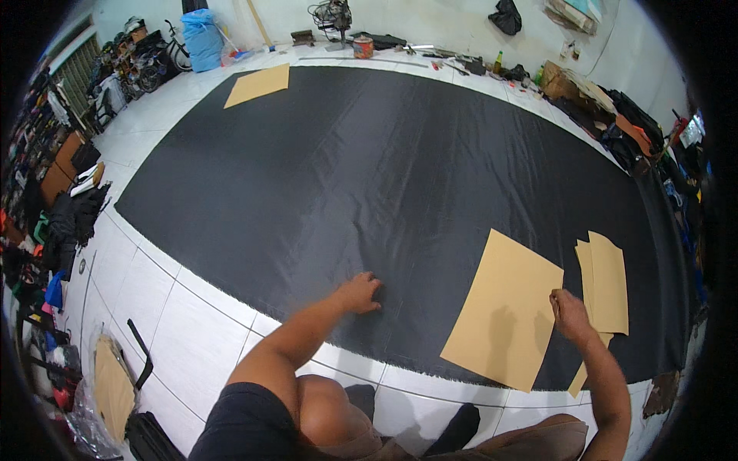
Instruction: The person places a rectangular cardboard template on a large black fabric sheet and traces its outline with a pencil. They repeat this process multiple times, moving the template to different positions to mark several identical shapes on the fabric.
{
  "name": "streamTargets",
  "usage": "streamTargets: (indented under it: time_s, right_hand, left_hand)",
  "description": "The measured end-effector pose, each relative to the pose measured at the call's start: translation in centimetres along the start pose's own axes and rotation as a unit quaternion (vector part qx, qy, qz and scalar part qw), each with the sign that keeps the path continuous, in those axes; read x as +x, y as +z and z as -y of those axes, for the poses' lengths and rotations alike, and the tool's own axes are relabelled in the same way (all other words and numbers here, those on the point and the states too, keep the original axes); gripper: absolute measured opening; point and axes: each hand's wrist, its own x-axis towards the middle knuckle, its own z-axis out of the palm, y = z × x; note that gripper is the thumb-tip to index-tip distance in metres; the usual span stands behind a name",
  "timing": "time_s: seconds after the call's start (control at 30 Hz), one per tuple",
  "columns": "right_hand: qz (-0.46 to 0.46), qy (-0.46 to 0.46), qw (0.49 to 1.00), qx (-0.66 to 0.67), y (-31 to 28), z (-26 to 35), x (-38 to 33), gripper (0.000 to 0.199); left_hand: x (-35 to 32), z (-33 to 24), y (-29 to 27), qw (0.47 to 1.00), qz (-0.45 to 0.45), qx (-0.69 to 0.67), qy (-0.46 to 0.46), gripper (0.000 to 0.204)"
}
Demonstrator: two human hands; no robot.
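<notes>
A large sheet of black fabric (369, 177) lies spread flat on the white tiled floor (192, 307), reaching from the near edge by the person's knees far back toward the wall. Its surface is smooth with a faint sheen and a few shallow creases running away from the near middle; its near edge looks slightly frayed.

The left hand (360, 293) rests palm down on the fabric near that edge, fingers curled and pressing the cloth, holding nothing. The right hand (567, 311) sits at the right edge of a big tan paper pattern piece (503, 307), its fingers pinched narrow on that edge. This piece is a plain flat four-sided sheet, lying tilted on the near right part of the fabric.

Just right of it lies a small stack of smaller tan pattern pieces (607, 280); two overlapping sheets show clearly, with a further tan strip poking out below the wrist, though whether that belongs to the stack cannot be told. One more tan pattern piece (258, 84) lies far away at the far left corner of the fabric. Another brown board (112, 388) rests off the fabric on the near left floor.

At the far wall stand a blue sack (203, 38) and a sewing machine (332, 17).
</notes>
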Motion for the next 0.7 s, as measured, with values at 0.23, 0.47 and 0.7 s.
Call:
streamTargets:
  time_s: [0.23, 0.47, 0.7]
  right_hand:
    - [-0.022, -0.023, 0.993, 0.112, 5.7, 3.0, 3.3, 0.025]
    - [0.268, -0.019, 0.963, -0.003, 10.7, 6.5, -2.3, 0.043]
    - [0.274, 0.012, 0.961, -0.015, 12.2, 3.1, -2.2, 0.048]
  left_hand:
    - [1.4, -2.4, -0.9, 1.000, 0.023, -0.003, 0.017, 0.074]
    - [0.1, 2.1, 1.4, 1.000, 0.008, -0.028, 0.010, 0.084]
    - [-0.6, 3.0, -0.4, 0.998, 0.006, 0.025, -0.062, 0.087]
